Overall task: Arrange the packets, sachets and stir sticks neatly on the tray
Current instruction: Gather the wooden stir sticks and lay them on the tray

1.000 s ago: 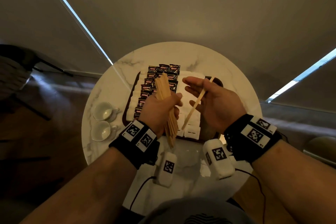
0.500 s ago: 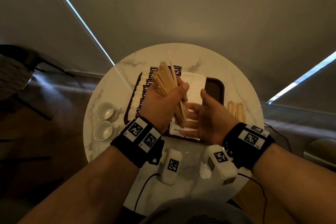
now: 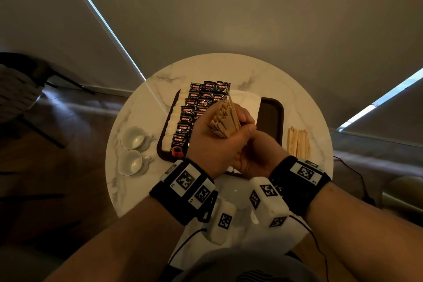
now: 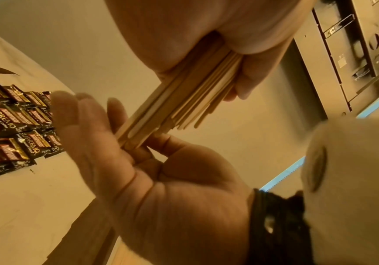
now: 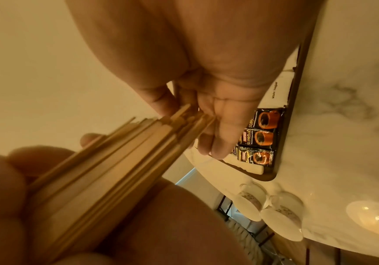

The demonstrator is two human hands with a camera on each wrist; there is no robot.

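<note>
My left hand (image 3: 219, 139) grips a bundle of wooden stir sticks (image 3: 225, 119) upright above the dark tray (image 3: 271, 119). My right hand (image 3: 256, 155) lies just under it, palm up with straight fingers (image 4: 88, 125), and the sticks' lower ends (image 4: 129, 141) press against it. On the tray's left part lie rows of dark coffee packets (image 3: 199, 103), with white sachets to their left (image 3: 174, 119) and right (image 3: 248, 101). The tray's right end is bare. More stir sticks (image 3: 298, 142) lie loose on the table right of the tray.
The tray sits on a round white marble table (image 3: 251, 68). Two white cups (image 3: 132, 137) (image 3: 130, 162) stand at its left edge. A dark chair (image 3: 27, 89) is on the floor at far left. Cables hang off the table's near and right sides.
The single stick my right hand held has joined the bundle. That hand moved left and down under the bundle, which my left hand turned more upright.
</note>
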